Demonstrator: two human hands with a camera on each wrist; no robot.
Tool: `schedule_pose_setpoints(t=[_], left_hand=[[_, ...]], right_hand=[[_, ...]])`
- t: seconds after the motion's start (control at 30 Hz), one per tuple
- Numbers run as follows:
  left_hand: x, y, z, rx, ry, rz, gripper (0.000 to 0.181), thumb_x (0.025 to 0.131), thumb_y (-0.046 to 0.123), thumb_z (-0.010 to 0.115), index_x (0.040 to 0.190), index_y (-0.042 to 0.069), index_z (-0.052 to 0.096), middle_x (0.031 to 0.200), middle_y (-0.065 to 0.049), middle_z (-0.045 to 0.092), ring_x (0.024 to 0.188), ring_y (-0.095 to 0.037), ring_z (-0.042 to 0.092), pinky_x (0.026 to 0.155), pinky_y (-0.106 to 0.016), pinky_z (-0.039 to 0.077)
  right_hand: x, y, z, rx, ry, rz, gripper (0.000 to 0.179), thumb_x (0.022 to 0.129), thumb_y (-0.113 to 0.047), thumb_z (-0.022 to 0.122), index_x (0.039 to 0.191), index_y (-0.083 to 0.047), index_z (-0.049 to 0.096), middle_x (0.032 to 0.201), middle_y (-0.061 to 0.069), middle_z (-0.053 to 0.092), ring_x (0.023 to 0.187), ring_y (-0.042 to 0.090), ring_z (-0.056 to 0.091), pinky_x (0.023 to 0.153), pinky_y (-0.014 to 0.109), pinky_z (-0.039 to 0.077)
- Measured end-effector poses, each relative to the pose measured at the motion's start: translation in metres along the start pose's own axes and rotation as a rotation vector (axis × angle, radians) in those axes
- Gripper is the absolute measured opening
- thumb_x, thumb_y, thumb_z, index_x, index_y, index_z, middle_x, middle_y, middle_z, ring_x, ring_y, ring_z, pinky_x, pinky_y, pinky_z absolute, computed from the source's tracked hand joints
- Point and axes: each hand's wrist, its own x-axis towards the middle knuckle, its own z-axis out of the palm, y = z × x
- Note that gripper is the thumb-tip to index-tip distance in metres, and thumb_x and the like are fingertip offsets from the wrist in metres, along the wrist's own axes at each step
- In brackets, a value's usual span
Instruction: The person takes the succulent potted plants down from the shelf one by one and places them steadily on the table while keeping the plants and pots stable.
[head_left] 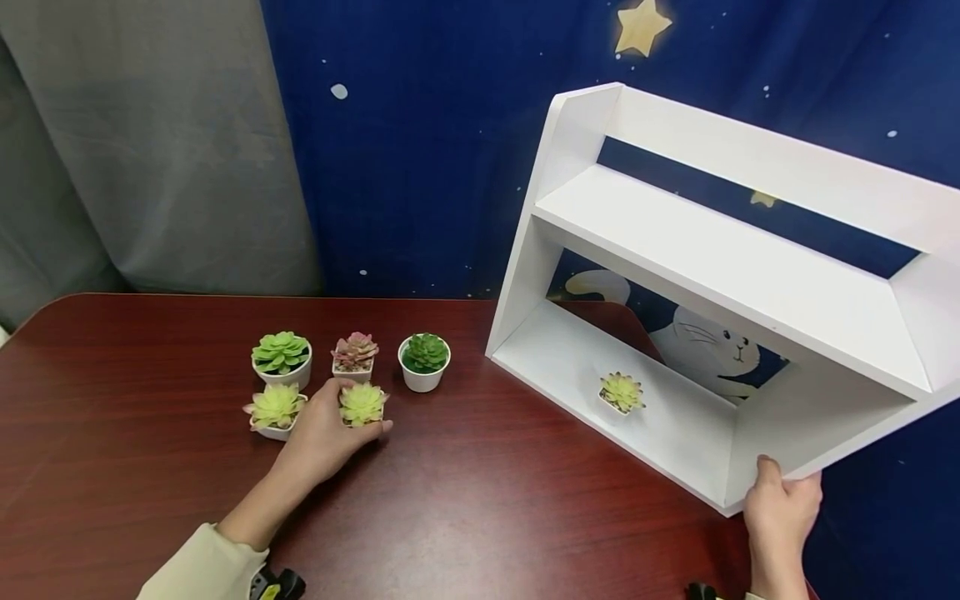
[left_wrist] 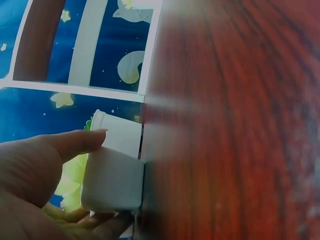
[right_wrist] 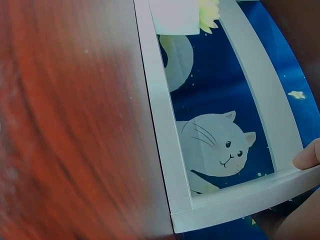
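Observation:
My left hand [head_left: 324, 433] grips a small white square pot [left_wrist: 114, 177] with a pale yellow-green succulent [head_left: 363, 403], thumb on one side and fingers on the other. The pot's base is right at the tabletop in the left wrist view. Just behind it stands a reddish succulent [head_left: 355, 353]. At the right, my right hand [head_left: 782, 508] holds the lower side panel of a white two-tier shelf [head_left: 720, 242], the thumb inside and the fingers outside. A similar yellow-green succulent [head_left: 621, 392] sits on the shelf's lower board.
Left of my left hand are a yellow-green succulent [head_left: 276, 407] and a bright green one [head_left: 282, 357]. A dark green succulent [head_left: 424, 362] in a round pot stands between them and the shelf. A blue curtain [head_left: 420, 150] hangs behind the brown table [head_left: 480, 517].

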Motion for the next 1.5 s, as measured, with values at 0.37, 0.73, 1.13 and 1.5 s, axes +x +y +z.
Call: schedule_pose_setpoints(t=[0.37,0.73,1.13,1.5], left_hand=[[0.000,0.003,0.000,0.017,-0.005,-0.007,0.085,0.080,0.039,0.083,0.139,-0.008,0.044,0.134,-0.034,0.056,0.124,-0.047,0.055,0.103,-0.059,0.046],[-0.008,0.014,-0.005,0.023,0.003,-0.019,0.096,0.084,0.049,0.078,0.149,-0.007,0.034,0.142,-0.034,0.046,0.131,-0.048,0.048,0.106,-0.063,0.042],[-0.023,0.036,-0.015,-0.041,0.032,0.080,0.084,0.092,0.042,0.071,0.152,-0.002,0.033,0.150,-0.029,0.041,0.144,-0.045,0.034,0.116,-0.064,0.031],[-0.022,0.075,0.001,-0.166,0.032,0.219,0.067,0.092,0.031,0.074,0.148,0.007,0.044,0.148,-0.016,0.051,0.140,-0.034,0.046,0.114,-0.058,0.038]], right_hand=[[0.001,0.001,0.001,-0.020,-0.008,0.014,0.039,0.097,-0.020,0.052,0.133,-0.007,0.051,0.095,-0.029,0.043,0.117,0.023,0.050,0.103,0.018,0.036],[0.000,-0.001,0.000,-0.019,-0.005,0.015,0.038,0.097,-0.020,0.052,0.132,-0.006,0.051,0.094,-0.030,0.043,0.116,0.022,0.051,0.102,0.018,0.036],[-0.001,-0.001,0.000,-0.014,-0.005,0.009,0.036,0.097,-0.019,0.051,0.131,-0.008,0.052,0.094,-0.030,0.044,0.114,0.019,0.051,0.101,0.018,0.037],[-0.001,-0.002,0.000,-0.039,-0.005,0.026,0.043,0.096,-0.020,0.051,0.135,-0.002,0.048,0.097,-0.026,0.044,0.115,0.026,0.049,0.103,0.022,0.037]])
